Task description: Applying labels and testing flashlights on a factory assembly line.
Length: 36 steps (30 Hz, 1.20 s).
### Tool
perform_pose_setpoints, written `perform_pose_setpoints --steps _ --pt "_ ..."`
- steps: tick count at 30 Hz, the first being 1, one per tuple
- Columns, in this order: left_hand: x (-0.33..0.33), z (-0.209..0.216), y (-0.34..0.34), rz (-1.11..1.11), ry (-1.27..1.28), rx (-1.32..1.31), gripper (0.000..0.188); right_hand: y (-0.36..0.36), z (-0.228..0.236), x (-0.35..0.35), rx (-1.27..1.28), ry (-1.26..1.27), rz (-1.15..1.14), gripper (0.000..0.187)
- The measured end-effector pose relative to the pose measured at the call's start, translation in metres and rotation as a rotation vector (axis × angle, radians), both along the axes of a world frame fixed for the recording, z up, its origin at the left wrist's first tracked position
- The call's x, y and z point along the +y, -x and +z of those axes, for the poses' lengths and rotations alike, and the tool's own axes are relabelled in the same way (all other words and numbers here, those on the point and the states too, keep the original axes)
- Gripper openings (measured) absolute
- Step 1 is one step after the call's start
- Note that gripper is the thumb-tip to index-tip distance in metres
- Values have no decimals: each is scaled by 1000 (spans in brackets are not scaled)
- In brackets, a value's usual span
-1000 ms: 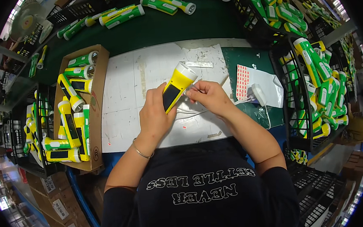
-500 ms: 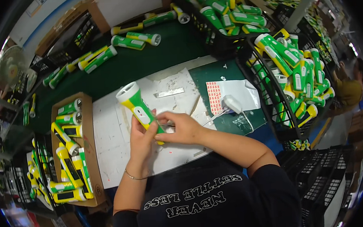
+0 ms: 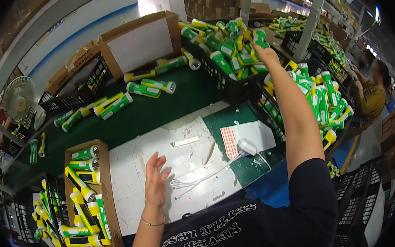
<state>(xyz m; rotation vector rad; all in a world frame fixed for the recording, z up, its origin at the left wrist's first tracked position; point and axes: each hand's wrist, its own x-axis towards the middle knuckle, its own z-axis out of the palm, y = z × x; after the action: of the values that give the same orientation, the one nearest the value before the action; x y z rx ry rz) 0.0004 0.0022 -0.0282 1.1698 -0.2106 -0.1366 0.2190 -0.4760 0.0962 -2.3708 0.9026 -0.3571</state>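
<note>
My right arm stretches far forward, and my right hand (image 3: 265, 55) is closed on a green and yellow flashlight (image 3: 259, 38) above the heaped flashlights in the far black crate (image 3: 234, 89). Part of that flashlight is hidden by the hand. Over the white work board (image 3: 127, 175), my left hand (image 3: 155, 180) is raised with fingers apart and nothing in it. White charging cables (image 3: 202, 179) lie on the board just right of it, running to a white plug adapter (image 3: 247, 146). The adapter rests on a white sheet with red marks (image 3: 261, 134).
A cardboard box (image 3: 116, 222) of flashlights stands at the left. More flashlights (image 3: 116, 106) lie along the green belt (image 3: 159, 110). Another full black crate (image 3: 270, 110) is at the right, beneath my arm. A person (image 3: 372, 95) works at the far right.
My right hand has moved from the board to the far crate, carrying the flashlight. My left hand has let go of it. The white cables now lie loose on the board. The view has shifted.
</note>
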Motion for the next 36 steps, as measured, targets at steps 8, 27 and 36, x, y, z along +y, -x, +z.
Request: perform_pose_setpoints --steps 8,27,36 --pt "11 -7 -14 14 -1 95 56 -29 -4 63 -614 588 132 42" --pt "14 -11 -43 134 -62 312 38 -60 -90 254 -147 323 774 50" --pt "-2 -1 -42 -697 746 730 72 99 -28 236 -65 -395 1786 54"
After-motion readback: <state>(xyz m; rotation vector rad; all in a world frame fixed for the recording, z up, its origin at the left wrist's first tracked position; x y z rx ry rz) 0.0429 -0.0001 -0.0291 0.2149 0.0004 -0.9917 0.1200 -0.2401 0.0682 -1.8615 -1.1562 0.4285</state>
